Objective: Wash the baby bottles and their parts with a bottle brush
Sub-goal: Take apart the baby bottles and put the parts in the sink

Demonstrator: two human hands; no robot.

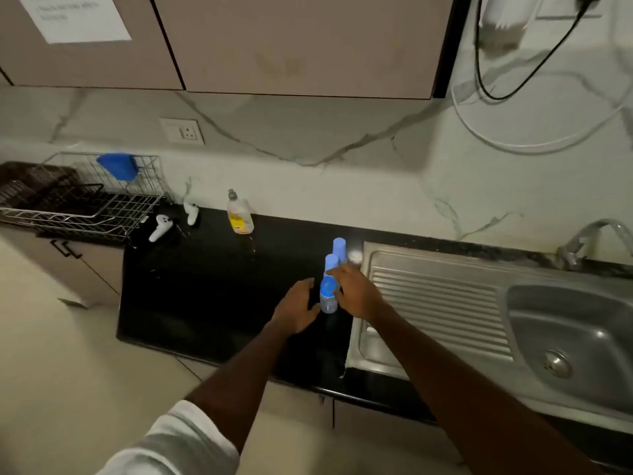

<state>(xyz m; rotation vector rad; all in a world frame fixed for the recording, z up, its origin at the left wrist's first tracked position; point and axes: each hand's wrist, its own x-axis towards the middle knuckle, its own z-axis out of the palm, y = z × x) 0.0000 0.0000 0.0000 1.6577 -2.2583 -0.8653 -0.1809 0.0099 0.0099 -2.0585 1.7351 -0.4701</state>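
1. Baby bottles (329, 296) stand in a short row of three on the black desk (205, 296), just beside the sink's drainboard (435, 296); all three wear their blue caps, so I judge nothing is taken apart yet.
2. My left hand (297, 311) sits just left of the nearest bottle, fingers loosely curved and holding nothing, as far as I can see.
3. My right hand (356, 291) reaches over the row, its fingers (337, 270) spread and relaxed by the middle bottle; whether they touch it, I cannot tell.
4. Sink basin (579, 334) looks dry and the tap (589, 238) is not running.
5. Dish soap bottle (239, 214) stands untouched near the wall; I see no bottle brush.
6. I judge the task barely begun: uncapping, soaping, brushing and rinsing all remain.
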